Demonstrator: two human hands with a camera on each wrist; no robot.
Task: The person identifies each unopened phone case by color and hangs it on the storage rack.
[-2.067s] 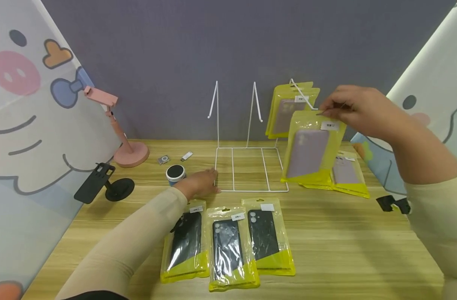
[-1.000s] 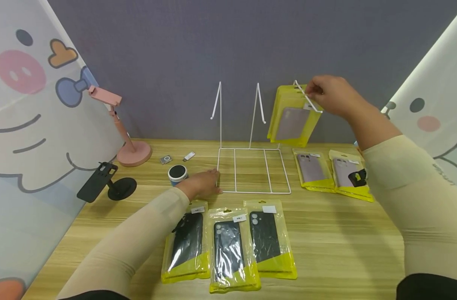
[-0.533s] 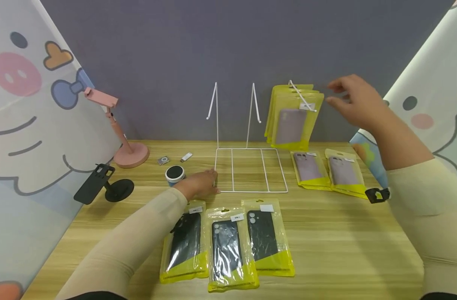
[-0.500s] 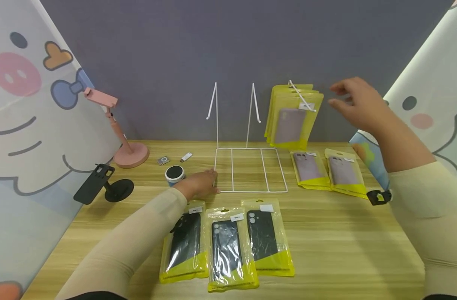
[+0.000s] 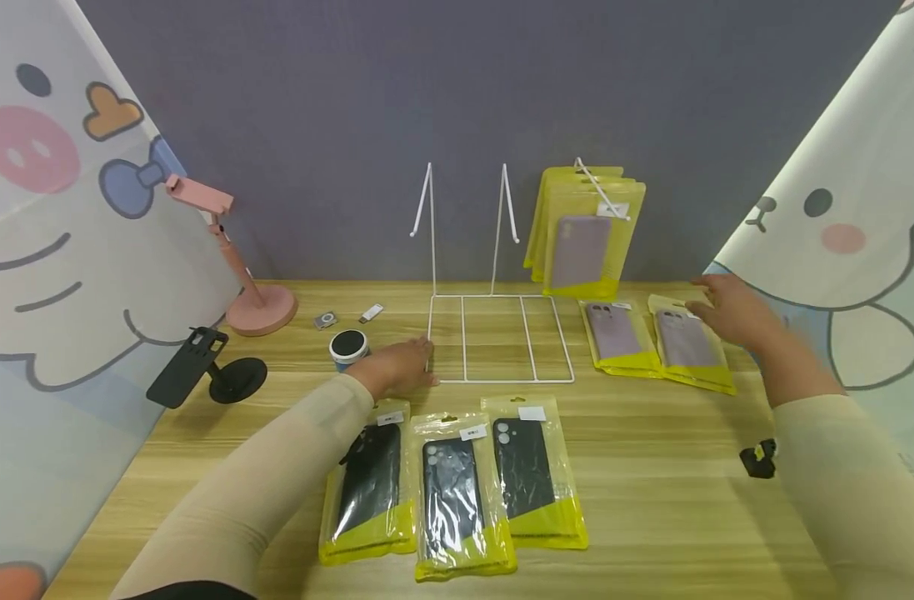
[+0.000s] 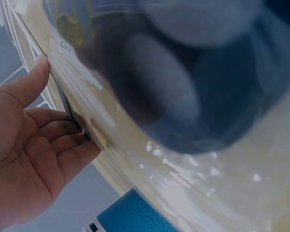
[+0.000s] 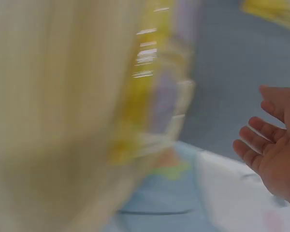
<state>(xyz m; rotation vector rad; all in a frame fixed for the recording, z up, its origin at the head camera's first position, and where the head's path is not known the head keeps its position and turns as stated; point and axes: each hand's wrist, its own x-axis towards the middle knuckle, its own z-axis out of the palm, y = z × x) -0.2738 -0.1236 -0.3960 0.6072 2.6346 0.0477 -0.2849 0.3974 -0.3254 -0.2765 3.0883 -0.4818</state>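
Left hand [image 5: 398, 369]: flat, fingers relaxed, steadying wire rack [image 5: 501, 337] corner. Right hand [image 5: 734, 312]: grip loose, reaching rightmost lilac case packet [image 5: 689, 343] on bench [image 5: 666, 483].

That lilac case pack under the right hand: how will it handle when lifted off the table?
The pack is likely light and thin: it lies flat. Its glossy film looks slippery and floppy at the edges, so the right hand may need to pinch the top.

Yellow packets [image 5: 685, 343] — lilac cases, white rack [image 5: 501, 337], pink stand [image 5: 235, 262]
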